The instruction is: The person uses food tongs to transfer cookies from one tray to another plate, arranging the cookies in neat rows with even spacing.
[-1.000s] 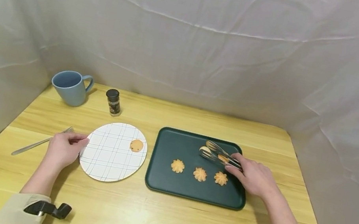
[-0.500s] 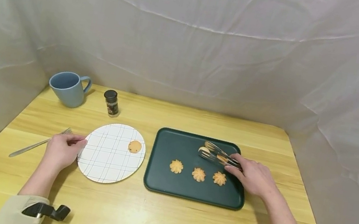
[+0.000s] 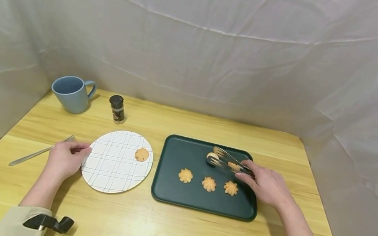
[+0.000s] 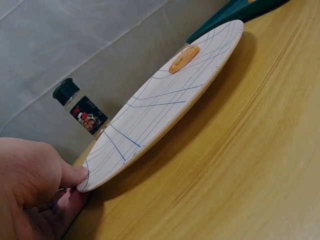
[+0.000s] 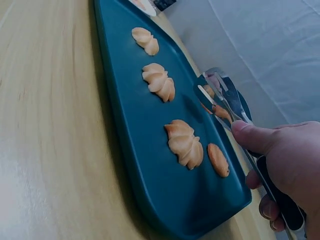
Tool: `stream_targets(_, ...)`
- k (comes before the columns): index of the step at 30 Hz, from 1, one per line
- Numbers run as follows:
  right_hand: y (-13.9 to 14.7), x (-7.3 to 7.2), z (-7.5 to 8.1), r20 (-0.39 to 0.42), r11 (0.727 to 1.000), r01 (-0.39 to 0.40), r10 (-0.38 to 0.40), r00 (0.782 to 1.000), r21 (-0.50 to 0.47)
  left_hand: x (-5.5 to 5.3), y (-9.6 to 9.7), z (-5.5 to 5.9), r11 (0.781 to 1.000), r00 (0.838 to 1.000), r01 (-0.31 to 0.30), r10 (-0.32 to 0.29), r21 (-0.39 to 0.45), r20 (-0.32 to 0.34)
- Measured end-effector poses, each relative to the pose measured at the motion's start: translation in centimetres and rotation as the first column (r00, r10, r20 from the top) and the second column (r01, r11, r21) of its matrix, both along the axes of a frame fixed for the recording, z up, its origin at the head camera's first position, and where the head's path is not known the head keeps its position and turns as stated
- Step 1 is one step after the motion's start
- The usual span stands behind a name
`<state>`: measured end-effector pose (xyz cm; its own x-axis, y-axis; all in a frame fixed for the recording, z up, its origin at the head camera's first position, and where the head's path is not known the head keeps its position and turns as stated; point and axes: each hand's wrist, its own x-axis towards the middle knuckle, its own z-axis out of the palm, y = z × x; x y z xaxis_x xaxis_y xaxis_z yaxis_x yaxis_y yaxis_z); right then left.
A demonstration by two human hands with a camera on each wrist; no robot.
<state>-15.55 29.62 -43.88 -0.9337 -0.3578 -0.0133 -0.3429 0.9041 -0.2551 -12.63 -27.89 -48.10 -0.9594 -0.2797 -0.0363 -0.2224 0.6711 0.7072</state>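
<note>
My left hand [image 3: 66, 158] pinches the left rim of a round white plate [image 3: 107, 171] with thin blue lines. In the left wrist view the thumb lies on top and the fingers are under the rim. A flat round cookie [image 3: 142, 155] lies on the plate's right side. My right hand [image 3: 268, 184] holds metal tongs [image 3: 229, 157] with dark handles, low over the dark green tray [image 3: 175, 196]. A pale round cookie [image 3: 212, 156] is at the tongs' tips, and another cookie [image 3: 233, 166] shows between their arms. Several flower-shaped cookies [image 3: 209, 184] lie in the tray's front half.
Left of the plate a fork [image 3: 32, 155] lies on the wooden table [image 3: 154, 230], partly behind the left hand. A blue mug [image 3: 73, 95] and a black-capped seasoning jar [image 3: 117, 109] stand at the back left. Pale cloth [image 3: 198, 65] walls the table behind and at both sides.
The tongs have shifted slightly left within the tray, and the pale cookie at their tips has moved left too. The left hand still holds the plate in place.
</note>
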Motion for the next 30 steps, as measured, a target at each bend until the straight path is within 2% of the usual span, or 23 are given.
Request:
stream_targets(9,-1.2,-0.4,1.1,-0.017,1.000,-0.026,0.026,1.000,0.002,0.1,-0.2,-0.1,1.000,1.000,-0.005,0.005,0.003,0.011)
stream_targets(16,-2.8,-1.0,2.2,-0.027,0.999,-0.052,0.051,0.998,-0.009,0.1,-0.3,-0.1,1.000,1.000,0.001,-0.001,-0.007,-0.004)
stream_targets(25,-5.6,-1.3,3.7,-0.042,0.994,-0.108,0.108,0.993,0.006,0.0,-0.1,-0.1,1.000,1.000,-0.002,0.002,0.011,0.001)
stream_targets(30,-7.3,-1.3,4.0,-0.043,0.991,-0.131,0.132,0.990,0.014,0.0,-0.1,-0.1,1.000,1.000,0.000,0.000,0.014,0.002)
